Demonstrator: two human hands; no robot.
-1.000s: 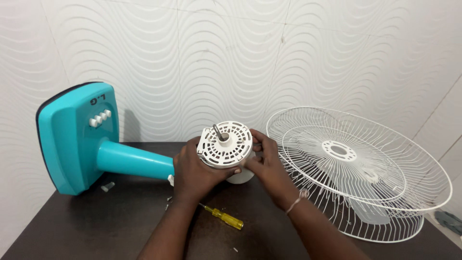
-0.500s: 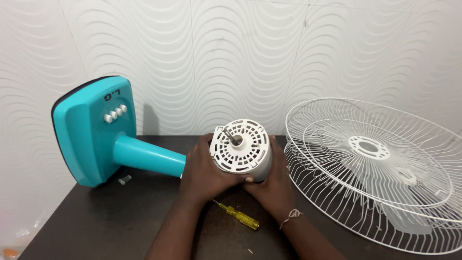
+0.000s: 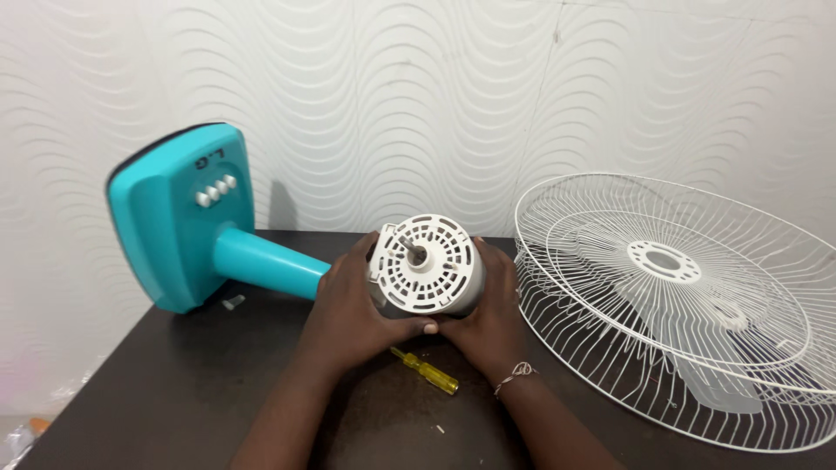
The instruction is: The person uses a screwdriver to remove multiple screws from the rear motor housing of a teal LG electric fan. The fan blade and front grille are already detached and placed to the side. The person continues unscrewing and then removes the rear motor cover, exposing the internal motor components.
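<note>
A dark brown worktop (image 3: 174, 392) fills the lower frame. On it lie a teal fan base (image 3: 187, 218) at upper left, a small clear plug (image 3: 232, 302) beside it, a yellow screwdriver (image 3: 427, 372) at centre, and white wire fan guards (image 3: 670, 296) at right.

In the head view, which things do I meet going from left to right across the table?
Teal fan base → left hand → white motor housing → right hand → white wire fan guards.
</note>
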